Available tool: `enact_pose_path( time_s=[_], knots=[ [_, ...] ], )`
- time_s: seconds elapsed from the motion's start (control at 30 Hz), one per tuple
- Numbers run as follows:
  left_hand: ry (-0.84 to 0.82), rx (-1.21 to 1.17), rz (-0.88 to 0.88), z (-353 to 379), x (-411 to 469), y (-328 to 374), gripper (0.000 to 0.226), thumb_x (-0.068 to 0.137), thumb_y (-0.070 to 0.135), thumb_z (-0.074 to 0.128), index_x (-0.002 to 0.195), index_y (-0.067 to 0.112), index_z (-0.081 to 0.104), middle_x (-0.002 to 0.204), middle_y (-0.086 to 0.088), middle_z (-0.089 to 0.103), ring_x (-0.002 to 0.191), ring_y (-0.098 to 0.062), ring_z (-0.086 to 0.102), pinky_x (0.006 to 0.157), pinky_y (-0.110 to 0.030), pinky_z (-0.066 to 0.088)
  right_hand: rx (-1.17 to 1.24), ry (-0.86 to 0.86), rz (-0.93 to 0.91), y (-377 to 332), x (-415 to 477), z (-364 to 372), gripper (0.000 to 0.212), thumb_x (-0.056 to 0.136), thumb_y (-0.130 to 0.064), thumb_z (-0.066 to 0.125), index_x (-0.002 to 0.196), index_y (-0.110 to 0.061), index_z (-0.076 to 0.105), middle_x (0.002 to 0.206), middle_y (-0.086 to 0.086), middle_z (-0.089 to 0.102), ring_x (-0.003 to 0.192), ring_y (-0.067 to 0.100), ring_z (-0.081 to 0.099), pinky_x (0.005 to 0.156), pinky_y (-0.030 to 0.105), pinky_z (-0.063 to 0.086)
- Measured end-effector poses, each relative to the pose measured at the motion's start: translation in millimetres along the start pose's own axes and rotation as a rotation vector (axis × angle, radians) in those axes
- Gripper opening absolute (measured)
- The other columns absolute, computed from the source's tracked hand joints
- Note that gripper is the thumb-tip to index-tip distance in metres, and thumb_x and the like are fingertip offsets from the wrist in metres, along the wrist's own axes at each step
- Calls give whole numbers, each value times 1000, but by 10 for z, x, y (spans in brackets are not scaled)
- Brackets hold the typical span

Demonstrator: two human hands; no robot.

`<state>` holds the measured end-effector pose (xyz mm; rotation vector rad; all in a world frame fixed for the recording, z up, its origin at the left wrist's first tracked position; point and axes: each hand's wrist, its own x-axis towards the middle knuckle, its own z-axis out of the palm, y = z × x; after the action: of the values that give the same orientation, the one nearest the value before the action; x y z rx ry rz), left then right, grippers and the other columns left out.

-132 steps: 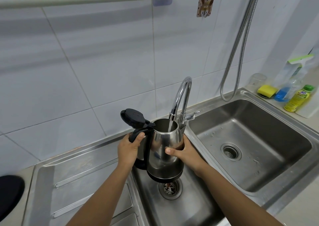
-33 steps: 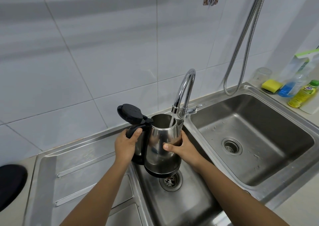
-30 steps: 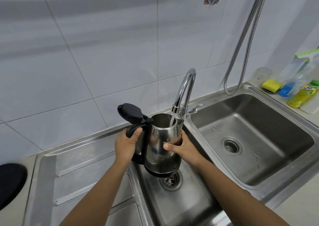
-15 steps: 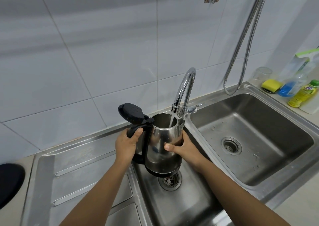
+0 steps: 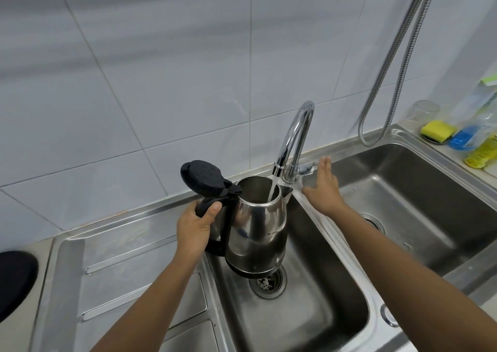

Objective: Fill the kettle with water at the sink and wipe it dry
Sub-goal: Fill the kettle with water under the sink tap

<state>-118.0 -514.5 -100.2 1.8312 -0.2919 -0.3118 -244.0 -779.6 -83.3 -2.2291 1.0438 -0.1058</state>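
Observation:
A steel kettle (image 5: pixel 258 228) with a black handle and its black lid (image 5: pixel 203 175) flipped up hangs over the left sink basin (image 5: pixel 317 314). My left hand (image 5: pixel 195 228) grips its handle. Water runs from the chrome tap (image 5: pixel 295 139) into the kettle's mouth. My right hand (image 5: pixel 324 187) is off the kettle, fingers spread and stretched toward the tap's lever (image 5: pixel 309 167), fingertips right beside it.
A second basin (image 5: pixel 419 190) lies to the right with its own drain. On the far right ledge sit a yellow sponge (image 5: pixel 437 130), bottles (image 5: pixel 481 147) and a glass (image 5: pixel 422 111). A metal hose (image 5: pixel 387 83) hangs on the tiled wall. The steel drainboard (image 5: pixel 126 265) stretches left.
My right hand has let go of the kettle's body and moved up and right to the tap lever. The left hand alone holds the kettle now; water keeps running.

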Motion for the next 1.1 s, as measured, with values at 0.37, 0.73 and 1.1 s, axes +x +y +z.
enact_pose_path(
  time_s=[0.37, 0.73, 1.1],
  knots=[
    [26, -34, 19, -7, -4, 53, 47, 60, 69, 58, 83, 28, 63, 82, 1, 67, 82, -29, 66, 74, -38, 49, -242, -18, -41, -112, 523, -173, 98, 100, -18, 59, 164, -14, -15, 173, 5, -21, 161, 36, -3, 129, 57, 6],
    [62, -82, 27, -266, -427, 268, 48, 61, 67, 59, 82, 24, 62, 78, -3, 66, 78, -22, 64, 67, -27, 46, 633, -474, -86, -106, -1215, 216, 102, 81, -56, 76, 164, -32, 22, 151, -15, 53, 145, 13, 45, 121, 37, 33],
    [272, -124, 136, -1117, -1165, 1000, 49, 76, 55, 65, 87, 8, 62, 81, -16, 68, 81, -26, 64, 70, -29, 44, 739, -367, -341, -919, -1948, 100, 87, 80, -32, 88, 151, -40, 40, 127, -5, 72, 124, 8, 64, 99, 21, 47]
  ],
)
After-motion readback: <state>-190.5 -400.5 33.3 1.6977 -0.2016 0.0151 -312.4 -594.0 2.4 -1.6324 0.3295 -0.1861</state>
